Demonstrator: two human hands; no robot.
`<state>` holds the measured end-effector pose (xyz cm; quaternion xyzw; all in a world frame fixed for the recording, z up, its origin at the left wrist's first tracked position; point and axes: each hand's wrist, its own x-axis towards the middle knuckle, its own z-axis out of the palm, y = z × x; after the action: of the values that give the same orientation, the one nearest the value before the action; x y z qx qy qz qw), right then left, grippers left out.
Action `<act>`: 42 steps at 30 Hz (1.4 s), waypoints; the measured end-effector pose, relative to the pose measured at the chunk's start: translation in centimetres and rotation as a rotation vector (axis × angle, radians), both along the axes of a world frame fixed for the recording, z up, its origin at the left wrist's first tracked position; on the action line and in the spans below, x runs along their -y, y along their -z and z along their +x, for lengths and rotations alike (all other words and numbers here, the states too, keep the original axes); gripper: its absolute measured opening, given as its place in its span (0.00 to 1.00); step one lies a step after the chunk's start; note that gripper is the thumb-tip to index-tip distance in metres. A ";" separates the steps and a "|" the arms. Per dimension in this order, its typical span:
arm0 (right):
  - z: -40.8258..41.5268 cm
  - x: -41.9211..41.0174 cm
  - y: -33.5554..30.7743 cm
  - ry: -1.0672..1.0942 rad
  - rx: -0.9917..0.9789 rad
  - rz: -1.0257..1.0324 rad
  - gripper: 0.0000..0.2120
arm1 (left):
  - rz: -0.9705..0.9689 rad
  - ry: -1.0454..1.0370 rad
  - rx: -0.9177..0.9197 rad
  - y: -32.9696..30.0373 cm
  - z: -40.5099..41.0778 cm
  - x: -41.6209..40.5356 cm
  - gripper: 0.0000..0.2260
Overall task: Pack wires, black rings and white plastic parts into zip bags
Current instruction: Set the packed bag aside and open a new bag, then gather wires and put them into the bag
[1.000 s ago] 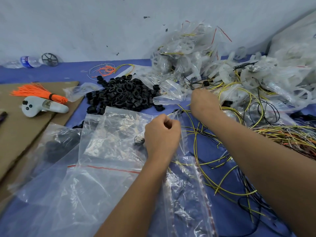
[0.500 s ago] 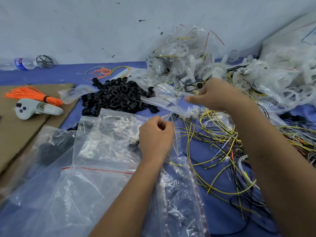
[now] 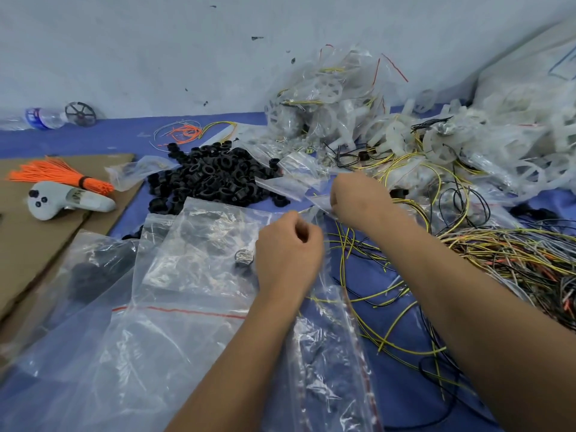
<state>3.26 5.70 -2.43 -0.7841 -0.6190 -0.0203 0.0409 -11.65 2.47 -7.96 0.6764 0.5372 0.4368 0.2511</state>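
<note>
Left hand [image 3: 288, 247], fingers curled, pinches the zip bag [image 3: 199, 269] mouth, right hand [image 3: 355, 198] grips a small bag [image 3: 321, 201] just beyond, rings [image 3: 215, 179] piled beyond-left, wires [image 3: 389, 291] trailing right, which could snag and drag loose strands along.

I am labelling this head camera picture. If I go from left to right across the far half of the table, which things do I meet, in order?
Water bottle → black spoked wheel → loose orange wires → pile of black rings → heap of white plastic parts.
</note>
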 end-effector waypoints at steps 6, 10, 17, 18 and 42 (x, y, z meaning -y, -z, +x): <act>0.6 0.0 -0.4 -0.032 0.073 -0.056 0.08 | 0.042 0.064 -0.208 0.0 0.4 0.5 0.10; 0.8 0.1 -0.8 -0.055 0.141 -0.249 0.26 | -0.004 0.034 -0.176 0.0 0.2 0.4 0.10; 1.3 0.8 -0.6 -0.006 -0.155 0.101 0.04 | -0.017 0.051 -0.192 -0.2 0.4 0.6 0.13; 1.6 1.0 -0.8 0.014 -0.222 0.217 0.06 | -0.011 0.051 -0.210 -0.2 0.5 0.7 0.15; -1.7 9.1 1.4 0.042 -2.558 0.626 0.19 | -0.028 0.144 -0.349 -0.3 -0.1 0.7 0.09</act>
<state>1.53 -3.44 -3.80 -0.2163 -0.1004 0.5890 0.7721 -11.80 1.72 -7.64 0.7751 0.5288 0.2863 0.1939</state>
